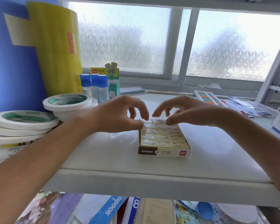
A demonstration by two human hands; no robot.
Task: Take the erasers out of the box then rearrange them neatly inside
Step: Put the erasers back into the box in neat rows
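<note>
A low white and brown box (164,153) sits on the white shelf (103,152), filled with several cream erasers (162,136) in neat rows of three. My left hand (118,115) hovers over the box's far left corner, thumb and fingertips touching the erasers there, fingers curled and apart. My right hand (184,112) hovers over the far right corner, its thumb tip on an eraser in the back row. Neither hand has lifted an eraser. The back row is partly hidden by my fingers.
Stacked white tape rolls (39,117) crowd the left side. Blue-capped glue bottles (94,84) and a glue-stick box (110,81) stand behind them. A beaded board (208,97) and packets lie at the right. Notebooks (110,210) fill the shelf below.
</note>
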